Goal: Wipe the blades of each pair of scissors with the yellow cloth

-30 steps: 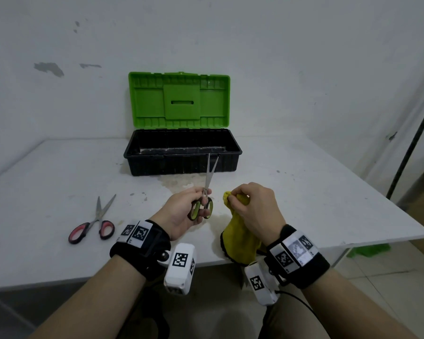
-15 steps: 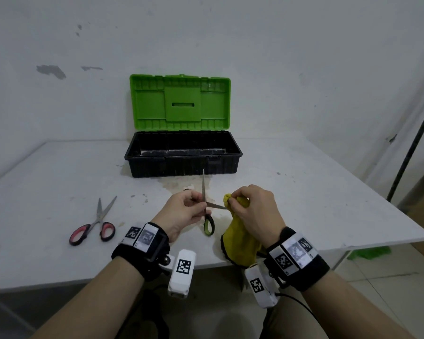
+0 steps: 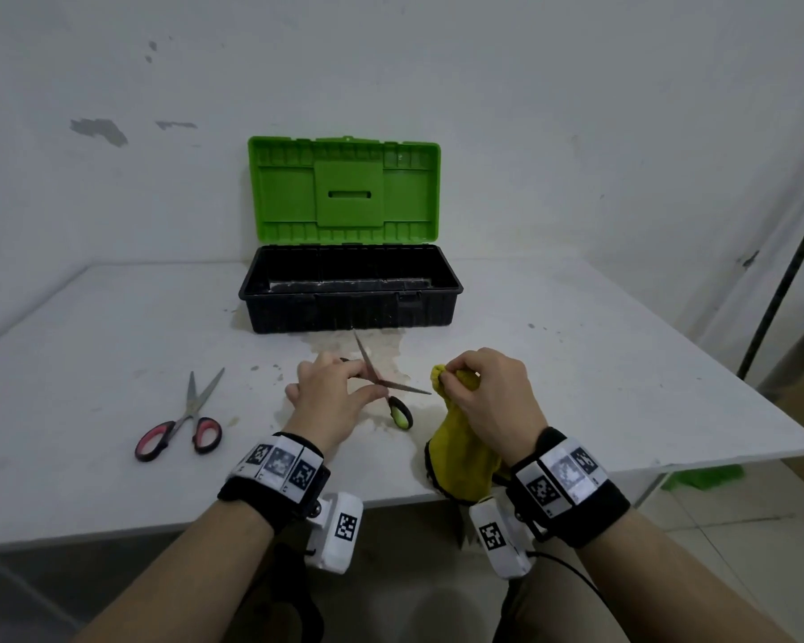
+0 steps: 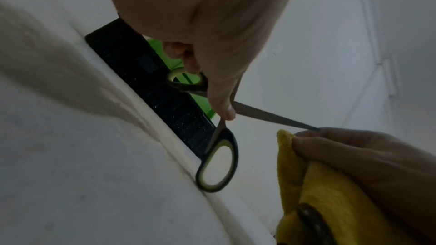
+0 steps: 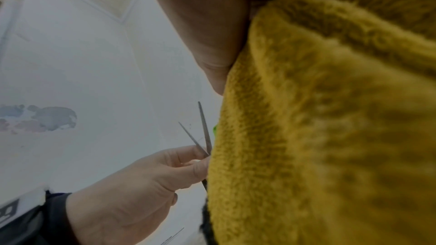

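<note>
My left hand (image 3: 333, 394) holds the green-handled scissors (image 3: 398, 413) by one handle loop above the table, with the blades spread wide. One blade points up toward the toolbox, the other points right at the yellow cloth (image 3: 463, 450). My right hand (image 3: 488, 389) pinches the cloth's bunched top, its fingertips just at that blade's tip; the rest of the cloth hangs over the table's front edge. The left wrist view shows the scissors (image 4: 218, 157) and the cloth (image 4: 313, 189) close together. A red-handled pair of scissors (image 3: 182, 422) lies slightly spread on the table at the left.
A black toolbox (image 3: 349, 294) with its green lid (image 3: 344, 190) raised stands at the back of the white table (image 3: 623, 387) against the wall. A dark pole (image 3: 780, 285) leans at the far right. A brownish stain marks the table in front of the toolbox.
The green-handled scissors have gone from nearly closed and upright to spread wide, one blade swinging right to the cloth. My left hand shifted its hold and moved slightly left.
</note>
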A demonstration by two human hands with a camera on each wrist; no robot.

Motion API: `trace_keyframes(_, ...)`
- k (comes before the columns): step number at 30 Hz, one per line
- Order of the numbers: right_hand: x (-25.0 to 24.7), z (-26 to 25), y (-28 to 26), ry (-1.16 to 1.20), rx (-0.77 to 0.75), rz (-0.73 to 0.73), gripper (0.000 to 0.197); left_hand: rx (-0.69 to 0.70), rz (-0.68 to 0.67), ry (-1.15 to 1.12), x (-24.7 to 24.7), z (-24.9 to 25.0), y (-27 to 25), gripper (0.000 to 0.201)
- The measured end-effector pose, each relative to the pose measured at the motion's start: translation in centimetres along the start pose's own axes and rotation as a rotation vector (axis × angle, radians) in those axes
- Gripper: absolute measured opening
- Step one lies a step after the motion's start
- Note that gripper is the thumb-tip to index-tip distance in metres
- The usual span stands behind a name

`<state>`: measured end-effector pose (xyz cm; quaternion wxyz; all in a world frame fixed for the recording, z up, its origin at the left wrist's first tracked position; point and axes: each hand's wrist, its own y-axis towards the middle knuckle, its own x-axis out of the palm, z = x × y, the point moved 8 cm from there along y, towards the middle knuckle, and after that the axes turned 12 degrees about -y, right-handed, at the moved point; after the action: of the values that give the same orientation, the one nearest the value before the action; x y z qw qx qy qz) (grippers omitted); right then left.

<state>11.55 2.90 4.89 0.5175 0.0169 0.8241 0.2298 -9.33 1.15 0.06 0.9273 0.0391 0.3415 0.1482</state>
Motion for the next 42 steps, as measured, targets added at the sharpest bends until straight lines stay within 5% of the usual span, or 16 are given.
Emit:
trace_keyframes(8, 0.1, 0.5, 0.2, 0.008, 0.021, -0.007, 0.014, 0.002, 0.063, 0.060, -0.6, -0.2, 0.2, 0.017)
trace_keyframes(17, -0.3, 0.5, 0.4, 0.063, 0.020, 0.009, 0.012, -0.082, -0.151, -0.583, 0.2, 0.1, 0.5, 0.015)
trace_keyframes(24, -0.7, 1.0, 0.2, 0.243, 0.102, -0.018, 0.008, -0.156, -0.338, -0.617, 1.4, 0.0, 0.0, 0.016)
trace_keyframes(35, 0.0, -1.5, 0.3, 0.271, -0.150, -0.041, 0.006, -0.228, -0.420, -0.564, 2.2, -0.2, 0.1, 0.010)
trace_keyframes(42, 0.9, -2.0, 0.0, 0.161, -0.144, 0.042, 0.007, -0.245, -0.352, -0.687, 2.5, 0.3, 0.0, 0.009)
